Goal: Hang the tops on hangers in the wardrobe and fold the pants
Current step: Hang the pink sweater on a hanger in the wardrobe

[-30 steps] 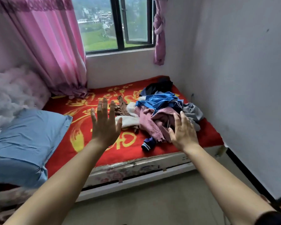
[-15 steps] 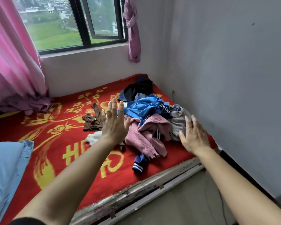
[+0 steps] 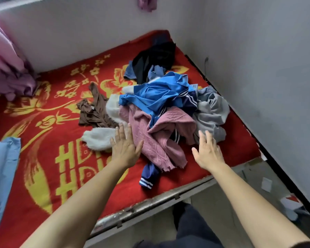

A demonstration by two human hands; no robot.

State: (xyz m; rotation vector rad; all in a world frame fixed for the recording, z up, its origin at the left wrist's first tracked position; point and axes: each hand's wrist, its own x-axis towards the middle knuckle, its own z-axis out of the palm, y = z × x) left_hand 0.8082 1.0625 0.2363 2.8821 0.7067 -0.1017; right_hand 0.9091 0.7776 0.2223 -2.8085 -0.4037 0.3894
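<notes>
A jumbled pile of clothes lies on a bed covered by a red blanket with yellow flowers and lettering, in the corner where two pale walls meet. On top is a bright blue jacket with white stripes. Below it, nearest the viewer, sprawls a crumpled dusty pink knit sweater. A grey sweatshirt slumps on the right, a black garment lies at the far end, and a brown top and a white fuzzy garment lie on the left. A navy cuff with white stripes pokes out toward the bed's edge.

Two bare arms reach in. The left hand, fingers straight and spread, holds nothing and hangs over the sweater's left edge. The right hand, also flat and empty, is beside the grey sweatshirt. Whether either touches fabric is unclear.
</notes>
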